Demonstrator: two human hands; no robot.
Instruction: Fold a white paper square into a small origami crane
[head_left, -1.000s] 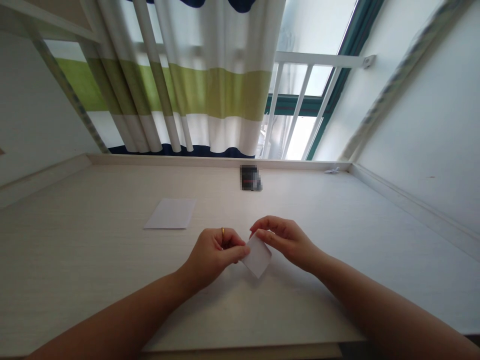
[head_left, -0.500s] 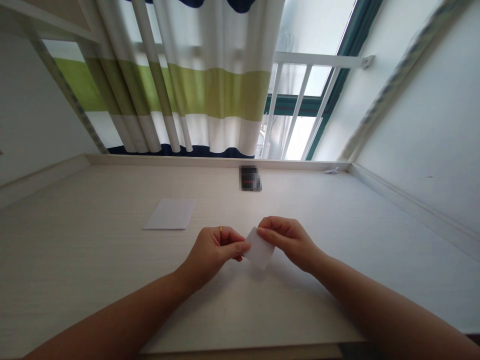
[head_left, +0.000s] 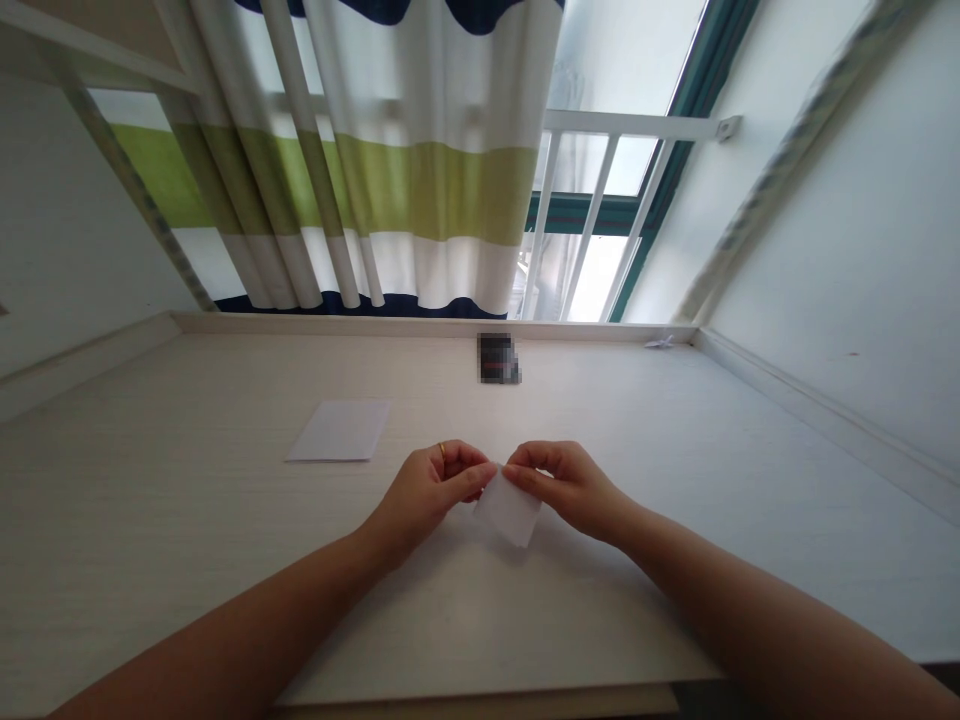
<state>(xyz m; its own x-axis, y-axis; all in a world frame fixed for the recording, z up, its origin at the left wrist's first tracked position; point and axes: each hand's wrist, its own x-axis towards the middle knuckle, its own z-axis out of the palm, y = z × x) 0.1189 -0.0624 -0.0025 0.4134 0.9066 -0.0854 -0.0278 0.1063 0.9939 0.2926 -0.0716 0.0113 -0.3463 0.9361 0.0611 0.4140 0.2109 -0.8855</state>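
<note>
A small folded piece of white paper (head_left: 511, 512) hangs just above the table between my hands. My left hand (head_left: 442, 478), with a gold ring on one finger, pinches it near its top corner between thumb and fingers. Close beside that, my right hand (head_left: 562, 482) grips the same upper edge, thumb in front. The fingertips of both hands nearly meet at this corner. The paper's lower part slants down toward me; its rear side is hidden.
A flat stack or folded sheet of white paper (head_left: 340, 431) lies left of my hands. Farther back stand a blurred dark object (head_left: 498, 359) and, by the right corner, a small white paper scrap (head_left: 661, 342). A low rim (head_left: 337, 325) borders the pale table (head_left: 187, 520).
My left hand has moved up from the paper's left side to its top corner. My right hand has shifted slightly left, and the paper has turned and dropped a little.
</note>
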